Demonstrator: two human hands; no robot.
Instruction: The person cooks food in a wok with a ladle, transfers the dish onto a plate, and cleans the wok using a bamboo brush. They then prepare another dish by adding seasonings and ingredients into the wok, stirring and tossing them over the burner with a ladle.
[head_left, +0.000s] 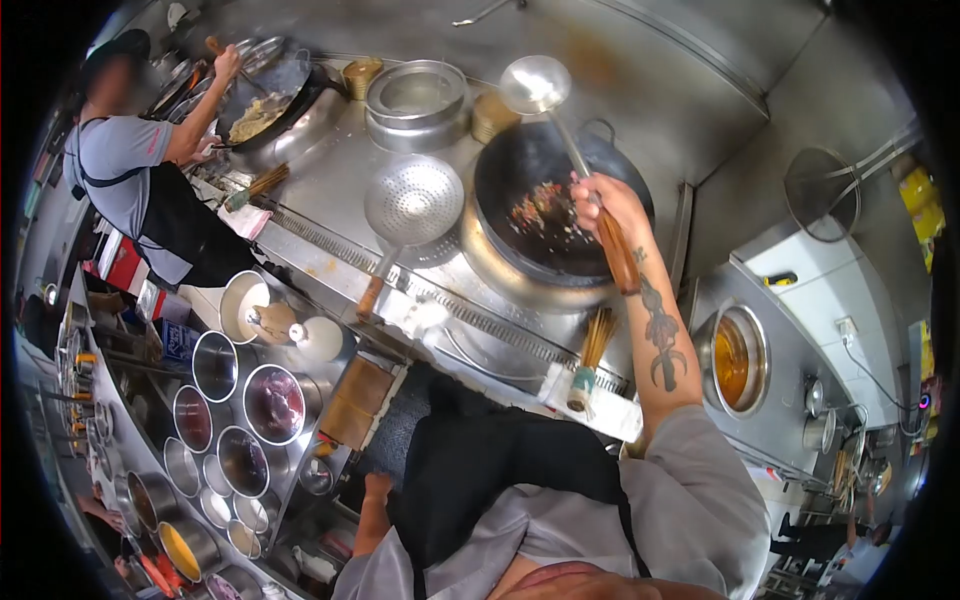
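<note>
My right hand (612,205) is wrapped around the handle of a long metal ladle (535,84), whose brown wooden end lies along my forearm. The ladle's round bowl is raised above the far rim of a black wok (505,165). Chopped red, pale and dark food pieces (543,211) lie inside the wok. Left of it, a perforated skimmer (413,198) with a wooden handle rests on the steel counter. My left hand (377,486) hangs low beside my black apron; its fingers are not clear, and I see nothing plainly held in it.
A metal pot (415,95) stands behind the skimmer. A bamboo brush (594,360) lies at the counter's front edge. To the right sits a pot of orange liquid (735,360). Several ingredient containers (275,403) fill the left side. A co-worker (125,165) stirs another wok (265,115).
</note>
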